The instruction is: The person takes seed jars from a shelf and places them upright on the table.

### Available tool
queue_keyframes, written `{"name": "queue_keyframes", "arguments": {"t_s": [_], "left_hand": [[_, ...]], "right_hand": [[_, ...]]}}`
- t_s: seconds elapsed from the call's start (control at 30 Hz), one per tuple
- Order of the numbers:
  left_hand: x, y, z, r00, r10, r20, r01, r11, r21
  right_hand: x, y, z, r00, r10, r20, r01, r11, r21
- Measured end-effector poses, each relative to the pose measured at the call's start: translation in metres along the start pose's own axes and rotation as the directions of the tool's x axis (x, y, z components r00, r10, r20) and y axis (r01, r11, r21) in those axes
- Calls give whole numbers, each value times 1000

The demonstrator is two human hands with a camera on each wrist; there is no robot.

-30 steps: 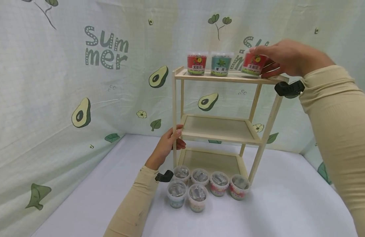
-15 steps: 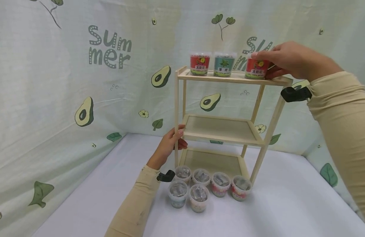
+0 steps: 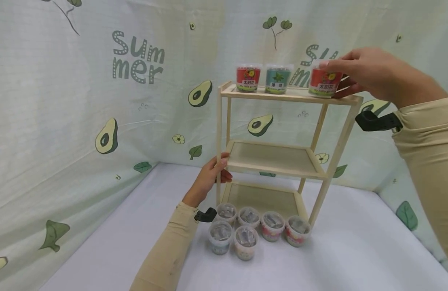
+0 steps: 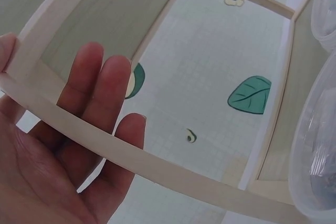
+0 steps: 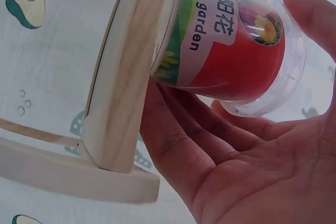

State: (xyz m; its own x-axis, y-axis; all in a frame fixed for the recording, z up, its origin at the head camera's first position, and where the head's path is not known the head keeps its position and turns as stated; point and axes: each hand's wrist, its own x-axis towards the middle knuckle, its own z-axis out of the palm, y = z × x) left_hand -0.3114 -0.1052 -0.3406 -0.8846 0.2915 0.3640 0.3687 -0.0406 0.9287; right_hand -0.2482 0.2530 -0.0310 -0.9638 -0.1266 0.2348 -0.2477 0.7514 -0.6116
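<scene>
A three-tier wooden shelf (image 3: pixel 276 171) stands on the table. My left hand (image 3: pixel 208 174) grips its left front post at the middle tier; in the left wrist view the fingers (image 4: pixel 113 98) reach round behind the post (image 4: pixel 157 167). My right hand (image 3: pixel 380 74) holds a red-labelled plastic cup (image 3: pixel 324 82) at the right end of the top tier. Its thumb is at the rim and its fingers (image 5: pixel 178 145) lie along the side, as the right wrist view shows. A teal-labelled cup (image 3: pixel 277 81) and another red-labelled cup (image 3: pixel 248 79) stand to the left on that tier.
Several clear-lidded cups (image 3: pixel 246 238) with silvery packets inside stand in front of the shelf on the white table (image 3: pixel 355 246). A printed curtain (image 3: pixel 165 109) hangs behind and at the sides. Both wrists wear black straps.
The red-labelled cup in my right hand has straightened from a tilt and shifted right along the top tier, away from the teal one. My left hand keeps its grip on the post.
</scene>
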Motion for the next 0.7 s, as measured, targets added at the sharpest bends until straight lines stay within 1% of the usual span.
{"name": "queue_keyframes", "arguments": {"t_s": [0.1, 0.17, 0.2, 0.3, 0.4, 0.47, 0.63, 0.7], "left_hand": [[2, -2, 0, 1000, 4, -2, -4, 1000, -1], [3, -3, 0, 1000, 2, -3, -2, 1000, 1], [4, -3, 1, 1000, -1, -2, 1, 1000, -2], [6, -1, 1, 1000, 0, -2, 0, 1000, -6], [6, -1, 2, 1000, 4, -1, -4, 1000, -9], [6, -1, 2, 1000, 5, -3, -5, 1000, -7], [4, -3, 1, 1000, -9, -12, 8, 1000, -8], [4, -2, 1, 1000, -6, -12, 6, 1000, -15]], "right_hand": [[-2, 2, 0, 1000, 3, -31, -1, 998, 62], [-5, 3, 1, 999, 2, -49, 2, 997, 73], [-8, 5, 2, 998, -2, -61, 6, 998, 63], [-16, 5, 5, 993, -20, -117, 26, 998, 53], [-24, 5, 9, 984, -48, -171, 60, 996, 65], [-27, 6, 12, 978, -67, -200, 87, 992, 90], [-35, 7, 19, 961, -112, -254, 150, 980, 133], [-38, 7, 20, 950, -131, -282, 178, 972, 150]]}}
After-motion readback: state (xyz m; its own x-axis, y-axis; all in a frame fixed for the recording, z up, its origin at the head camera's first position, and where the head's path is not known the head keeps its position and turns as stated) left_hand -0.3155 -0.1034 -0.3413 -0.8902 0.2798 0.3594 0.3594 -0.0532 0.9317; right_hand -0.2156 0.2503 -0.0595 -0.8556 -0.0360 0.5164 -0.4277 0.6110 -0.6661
